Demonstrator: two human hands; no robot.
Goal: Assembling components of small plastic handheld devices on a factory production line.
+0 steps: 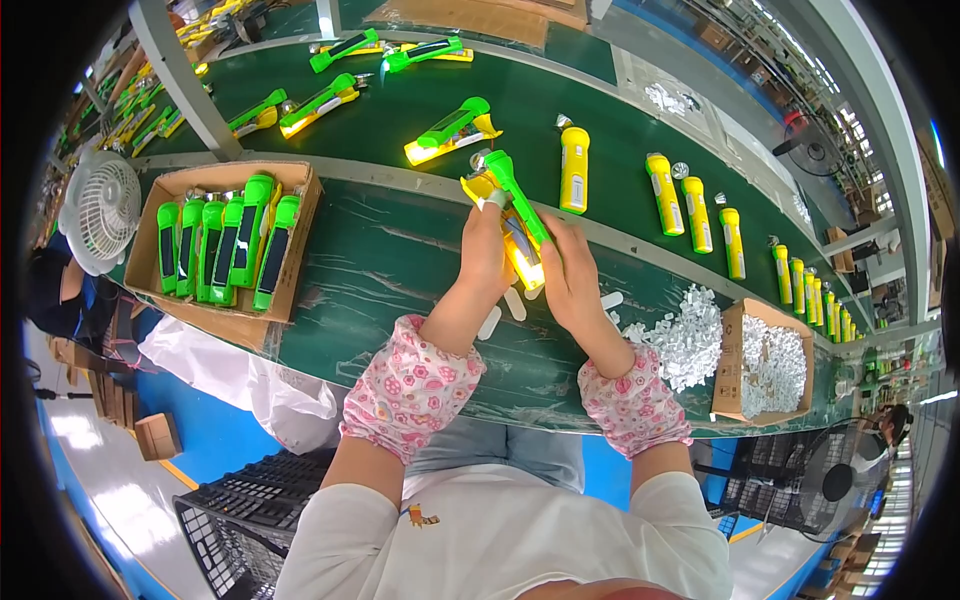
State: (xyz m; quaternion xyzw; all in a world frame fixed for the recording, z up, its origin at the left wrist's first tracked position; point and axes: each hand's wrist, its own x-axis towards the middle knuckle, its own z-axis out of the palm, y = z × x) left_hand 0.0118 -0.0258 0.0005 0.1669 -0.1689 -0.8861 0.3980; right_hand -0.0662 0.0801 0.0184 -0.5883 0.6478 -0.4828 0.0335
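Note:
Over the green bench, both of my hands hold one flashlight (513, 190) with a green half and a yellow half, the two spread apart along its length. My left hand (483, 245) grips the yellow side, its thumb near the lamp end. Along the green side and the lower end, my right hand (568, 262) is closed, its fingertips partly hidden. The inside of the yellow half shows lit between my hands. Close below lie white oblong strips (515, 304), and another white strip (612, 299) lies right of my right wrist.
At left stands a cardboard box (288, 285) of green flashlights beside a white fan (103, 212). On the right, a heap of small white pieces (690, 335) adjoins a carton (729, 365) of the same. Yellow flashlights (574, 170) and opened green-yellow ones (452, 130) line the belt (520, 90) beyond.

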